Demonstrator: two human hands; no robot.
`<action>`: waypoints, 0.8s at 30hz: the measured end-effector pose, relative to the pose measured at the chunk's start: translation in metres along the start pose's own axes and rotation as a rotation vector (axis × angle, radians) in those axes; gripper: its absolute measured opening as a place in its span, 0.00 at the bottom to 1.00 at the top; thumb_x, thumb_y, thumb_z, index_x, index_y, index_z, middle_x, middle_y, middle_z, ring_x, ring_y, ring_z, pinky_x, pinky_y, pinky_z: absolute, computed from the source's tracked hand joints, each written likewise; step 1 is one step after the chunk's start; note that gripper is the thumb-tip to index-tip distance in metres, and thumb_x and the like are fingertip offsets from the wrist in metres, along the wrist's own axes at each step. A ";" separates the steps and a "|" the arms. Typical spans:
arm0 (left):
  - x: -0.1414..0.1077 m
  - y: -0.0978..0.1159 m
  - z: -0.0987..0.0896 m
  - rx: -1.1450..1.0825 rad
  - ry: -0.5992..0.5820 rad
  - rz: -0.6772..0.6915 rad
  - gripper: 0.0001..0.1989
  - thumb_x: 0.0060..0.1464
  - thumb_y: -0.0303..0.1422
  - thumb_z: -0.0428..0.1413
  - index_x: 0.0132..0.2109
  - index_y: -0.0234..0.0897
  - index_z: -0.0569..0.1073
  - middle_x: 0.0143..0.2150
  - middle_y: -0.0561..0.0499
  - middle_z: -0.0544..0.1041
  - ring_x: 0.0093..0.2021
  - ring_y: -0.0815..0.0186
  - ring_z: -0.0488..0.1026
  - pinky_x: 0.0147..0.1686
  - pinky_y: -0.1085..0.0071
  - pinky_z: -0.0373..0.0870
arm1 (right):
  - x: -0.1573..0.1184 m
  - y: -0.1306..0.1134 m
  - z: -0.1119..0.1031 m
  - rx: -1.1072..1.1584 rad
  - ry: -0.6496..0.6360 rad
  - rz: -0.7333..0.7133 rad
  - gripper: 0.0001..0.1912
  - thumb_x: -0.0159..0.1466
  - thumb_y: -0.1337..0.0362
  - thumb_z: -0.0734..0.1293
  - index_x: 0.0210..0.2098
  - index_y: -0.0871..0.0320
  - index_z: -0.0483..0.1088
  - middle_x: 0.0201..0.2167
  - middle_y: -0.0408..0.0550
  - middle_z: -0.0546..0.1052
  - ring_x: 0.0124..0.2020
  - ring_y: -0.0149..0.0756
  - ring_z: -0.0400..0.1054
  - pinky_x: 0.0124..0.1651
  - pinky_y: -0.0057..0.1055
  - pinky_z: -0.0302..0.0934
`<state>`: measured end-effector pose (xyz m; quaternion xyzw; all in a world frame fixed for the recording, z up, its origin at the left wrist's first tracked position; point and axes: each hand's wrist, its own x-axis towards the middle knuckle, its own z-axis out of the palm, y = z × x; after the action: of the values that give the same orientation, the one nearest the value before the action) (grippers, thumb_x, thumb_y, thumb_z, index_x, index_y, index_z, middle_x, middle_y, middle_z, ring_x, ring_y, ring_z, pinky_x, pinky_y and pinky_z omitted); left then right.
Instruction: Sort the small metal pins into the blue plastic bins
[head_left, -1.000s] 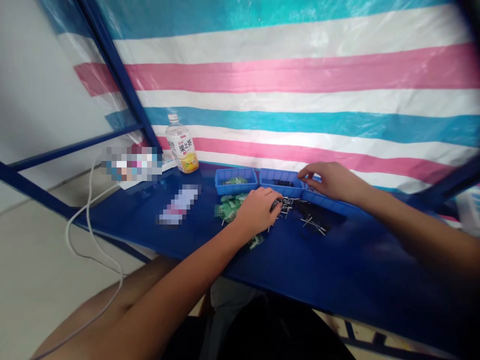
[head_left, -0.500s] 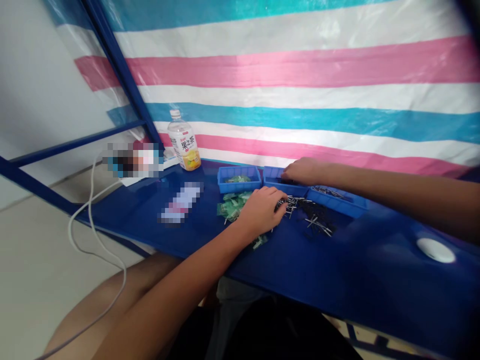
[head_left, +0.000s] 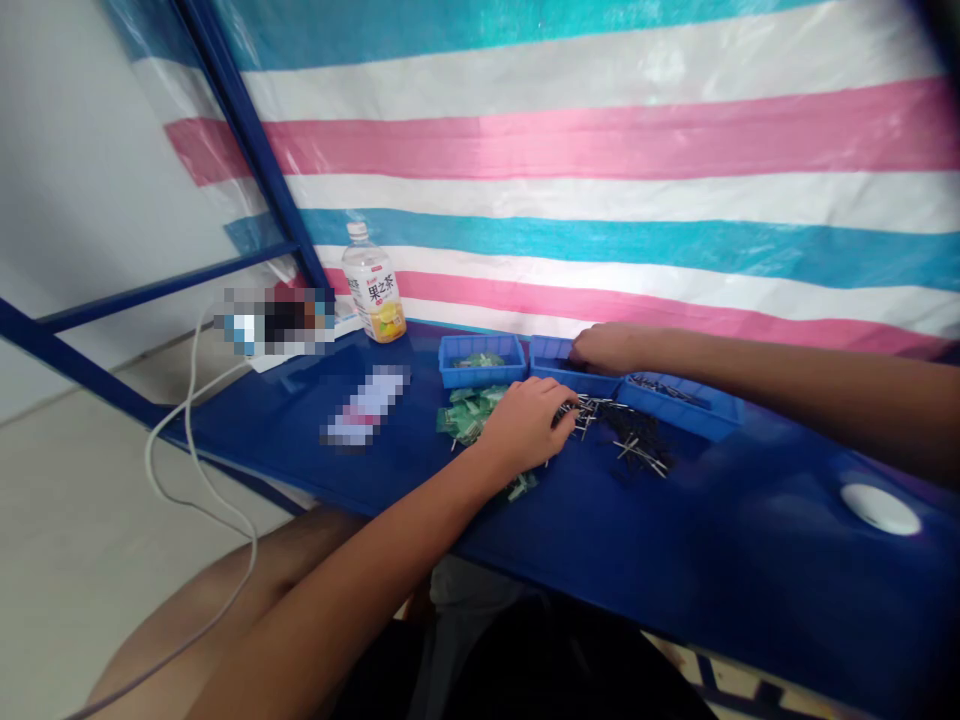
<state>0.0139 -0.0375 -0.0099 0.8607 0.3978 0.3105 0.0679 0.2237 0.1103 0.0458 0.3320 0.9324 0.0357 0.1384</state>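
My left hand [head_left: 525, 422] rests at the loose heap of thin metal pins [head_left: 592, 410]. Its fingers are curved, with a gap between them and the thumb, and nothing shows clearly held. Under and beside its wrist lie small green pieces [head_left: 469, 410], some with metal pins. My right hand [head_left: 604, 348] reaches into the middle blue bin [head_left: 574, 380], fingers bunched and pointing down. Its fingertips are hidden, so what they hold cannot be made out. Black thin pieces [head_left: 637, 425] are scattered right of the pins.
The left blue bin [head_left: 480, 378] holds a few green pieces; the right blue bin [head_left: 694, 412] holds dark and metal pins. A drink bottle [head_left: 375, 295] stands at the back left. A white round object [head_left: 881, 508] lies on the blue table [head_left: 712, 560]. White cables [head_left: 187, 420] hang at the left.
The whole view has shifted slightly, so things appear a little further right. My right hand remains at the middle bin and my left hand at the pins.
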 end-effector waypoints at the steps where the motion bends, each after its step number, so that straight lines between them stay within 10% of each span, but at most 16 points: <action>1: 0.000 0.000 0.000 0.000 0.000 0.000 0.10 0.71 0.34 0.56 0.53 0.37 0.79 0.52 0.44 0.83 0.53 0.55 0.78 0.52 0.55 0.74 | 0.001 0.000 0.000 0.009 0.003 -0.007 0.09 0.59 0.71 0.71 0.38 0.62 0.83 0.33 0.56 0.84 0.26 0.33 0.61 0.34 0.36 0.52; 10: -0.001 0.001 -0.002 0.010 -0.009 0.006 0.10 0.71 0.34 0.56 0.53 0.38 0.79 0.51 0.45 0.83 0.53 0.54 0.78 0.51 0.56 0.73 | -0.034 0.039 -0.037 0.162 0.171 0.100 0.09 0.59 0.67 0.72 0.40 0.55 0.78 0.36 0.48 0.83 0.34 0.40 0.73 0.38 0.35 0.59; 15: -0.002 0.006 -0.005 0.050 -0.023 0.033 0.11 0.72 0.35 0.54 0.53 0.37 0.79 0.51 0.44 0.83 0.53 0.54 0.77 0.51 0.56 0.72 | -0.093 0.055 -0.018 0.244 0.130 0.240 0.06 0.60 0.66 0.74 0.38 0.57 0.80 0.34 0.52 0.84 0.31 0.36 0.71 0.38 0.39 0.58; 20: -0.001 0.006 -0.005 0.069 -0.037 0.042 0.11 0.72 0.34 0.53 0.53 0.37 0.79 0.52 0.43 0.82 0.53 0.54 0.77 0.51 0.57 0.72 | -0.134 0.006 0.010 0.232 0.374 0.324 0.11 0.65 0.61 0.73 0.47 0.53 0.81 0.38 0.57 0.84 0.34 0.45 0.75 0.37 0.42 0.63; 24: -0.001 0.006 -0.005 0.085 -0.048 0.034 0.11 0.73 0.33 0.52 0.54 0.38 0.78 0.53 0.45 0.82 0.54 0.55 0.76 0.51 0.57 0.71 | -0.159 -0.056 0.034 0.261 0.284 0.259 0.11 0.68 0.56 0.68 0.46 0.50 0.79 0.37 0.52 0.83 0.36 0.48 0.78 0.38 0.43 0.69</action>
<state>0.0142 -0.0425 -0.0042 0.8766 0.3944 0.2734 0.0355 0.3166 -0.0341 0.0418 0.4559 0.8887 -0.0213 -0.0438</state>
